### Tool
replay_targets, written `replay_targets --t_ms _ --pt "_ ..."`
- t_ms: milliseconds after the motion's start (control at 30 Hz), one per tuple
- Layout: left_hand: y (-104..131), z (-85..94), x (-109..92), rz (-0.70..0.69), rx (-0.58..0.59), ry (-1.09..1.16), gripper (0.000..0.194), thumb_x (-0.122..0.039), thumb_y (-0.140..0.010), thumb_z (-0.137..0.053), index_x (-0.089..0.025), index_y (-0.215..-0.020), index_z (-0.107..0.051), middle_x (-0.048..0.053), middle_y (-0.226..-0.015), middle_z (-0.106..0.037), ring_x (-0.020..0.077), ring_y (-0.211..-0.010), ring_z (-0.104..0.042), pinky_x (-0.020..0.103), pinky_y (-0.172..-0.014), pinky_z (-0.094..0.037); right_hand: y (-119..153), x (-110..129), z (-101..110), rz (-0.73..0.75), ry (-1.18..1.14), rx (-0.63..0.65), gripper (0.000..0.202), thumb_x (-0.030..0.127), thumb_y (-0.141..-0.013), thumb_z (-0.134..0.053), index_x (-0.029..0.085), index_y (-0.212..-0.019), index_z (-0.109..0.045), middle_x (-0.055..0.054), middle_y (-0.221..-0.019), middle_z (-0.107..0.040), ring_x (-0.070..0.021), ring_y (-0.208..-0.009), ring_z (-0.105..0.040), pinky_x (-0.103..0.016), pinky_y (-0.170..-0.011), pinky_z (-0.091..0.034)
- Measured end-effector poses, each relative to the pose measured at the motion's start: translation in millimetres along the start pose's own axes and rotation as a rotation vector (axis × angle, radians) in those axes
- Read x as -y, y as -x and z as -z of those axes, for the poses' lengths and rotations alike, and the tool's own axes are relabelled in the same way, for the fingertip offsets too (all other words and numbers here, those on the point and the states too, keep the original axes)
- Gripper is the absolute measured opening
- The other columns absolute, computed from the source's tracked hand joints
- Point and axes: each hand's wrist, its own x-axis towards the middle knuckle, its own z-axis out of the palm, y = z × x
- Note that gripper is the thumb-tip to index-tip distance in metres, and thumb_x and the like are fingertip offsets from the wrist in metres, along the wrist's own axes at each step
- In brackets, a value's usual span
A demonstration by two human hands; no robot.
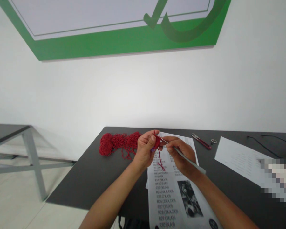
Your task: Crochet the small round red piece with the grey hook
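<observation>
My left hand (146, 148) pinches a small piece of red crochet (158, 143) between thumb and fingers. Beside it on the right, my right hand (181, 154) is closed round a crochet hook (187, 159) with a grey handle, its thin metal tip at the red piece. A loose red yarn end (160, 163) hangs below the piece, over a printed pattern sheet (165, 197). A tangled skein of red yarn (120, 143) lies on the dark table just left of my left hand.
Red-handled thread snips (201, 141) and a small metal ring (214, 141) lie right of the sheet on the dark table (85, 181). Farther right are another paper (238, 157) and glasses (264, 146). A second table (9, 132) stands at the left.
</observation>
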Motion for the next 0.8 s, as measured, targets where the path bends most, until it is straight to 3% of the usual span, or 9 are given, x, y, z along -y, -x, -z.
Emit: replay_targets --t_ms 200,467,800 --pt "1.4 -2.1 -2.8 0.059 0.019 0.076 0.039 -0.042 -0.073 -0.093 -0.015 -0.097 -0.078 0.002 -0.068 -0.073 0.0094 -0.053 -0.064 0.016 -0.046 -0.049 3.6 2.2 -2.3 -0.077 -0.126 0.002 0.007 0.035 -0.100 -0.065 0.028 -0.098 -0.067 -0.004 -0.129 -0.078 -0.0219 -0.115 -0.075 -0.038 -0.099 -0.060" --pt "-2.7 5.1 -4.8 0.081 0.029 0.053 0.044 -0.044 -0.069 -0.095 -0.014 -0.095 -0.076 0.001 -0.067 -0.071 0.0098 -0.053 -0.062 0.017 -0.043 -0.046 4.1 1.1 -2.3 -0.120 -0.099 0.001 0.009 0.038 -0.098 -0.067 0.029 -0.098 -0.068 -0.004 -0.128 -0.079 -0.0239 -0.110 -0.078 -0.041 -0.096 -0.062" --pt "0.1 2.3 -6.7 0.243 -0.011 0.195 0.049 -0.036 -0.057 -0.102 -0.016 -0.091 -0.073 -0.002 -0.067 -0.065 0.0053 -0.051 -0.051 0.013 -0.042 -0.037 -0.2 5.0 -3.7 -0.189 -0.296 0.011 0.011 0.036 -0.098 -0.068 0.026 -0.095 -0.068 -0.007 -0.125 -0.080 -0.0249 -0.100 -0.081 -0.043 -0.090 -0.066"
